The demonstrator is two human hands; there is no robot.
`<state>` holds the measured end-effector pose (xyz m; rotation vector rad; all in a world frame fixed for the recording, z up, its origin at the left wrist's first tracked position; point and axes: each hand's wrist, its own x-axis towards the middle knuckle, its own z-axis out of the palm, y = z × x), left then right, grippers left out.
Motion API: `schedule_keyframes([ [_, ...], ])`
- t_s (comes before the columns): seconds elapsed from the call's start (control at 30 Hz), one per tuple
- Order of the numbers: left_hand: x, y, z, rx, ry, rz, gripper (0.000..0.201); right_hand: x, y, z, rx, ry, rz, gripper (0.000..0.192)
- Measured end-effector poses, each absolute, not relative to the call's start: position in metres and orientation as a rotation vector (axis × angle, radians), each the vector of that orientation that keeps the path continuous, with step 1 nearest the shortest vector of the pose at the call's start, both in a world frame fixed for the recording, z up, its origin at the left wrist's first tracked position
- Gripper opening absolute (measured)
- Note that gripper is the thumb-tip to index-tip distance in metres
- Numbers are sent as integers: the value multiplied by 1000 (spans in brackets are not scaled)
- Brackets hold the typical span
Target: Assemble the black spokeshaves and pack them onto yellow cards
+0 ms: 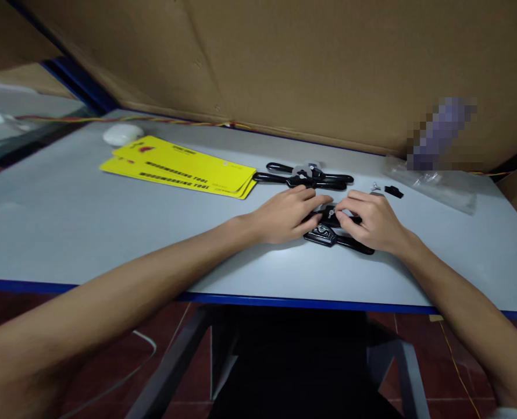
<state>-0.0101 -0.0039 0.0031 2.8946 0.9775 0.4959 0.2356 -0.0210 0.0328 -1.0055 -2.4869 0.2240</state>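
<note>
Between my hands is a black spokeshave [329,216] with a silvery screw at its middle. My left hand [289,214] is closed round its left side, thumb and fingers near the body. From the right, my right hand [369,218] is closed on it, fingertips at the middle by the screw. Another black spokeshave [323,235] lies just nearer to me, its right handle showing beneath my right hand. Beyond my hands, two more spokeshaves [302,182] lie close together. Small silvery screws [375,187] and a small black part [394,191] lie beyond my right hand.
Yellow printed cards [179,169] overlap on the left of the grey table [88,233], with a white computer mouse [122,135] behind them. A clear plastic bag [437,189] lies at the right, near a blurred purple object [441,134]. A cardboard wall [284,70] stands behind.
</note>
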Motion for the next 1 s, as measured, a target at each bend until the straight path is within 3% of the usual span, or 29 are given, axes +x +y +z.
schedule_keyframes([
  [0.6,-10,-4,6,2889,964,461,58,237,-23,32,-887,-2626,336,34],
  [1.0,-9,-5,5,2888,978,493,56,243,-18,32,-997,-2552,91,33],
])
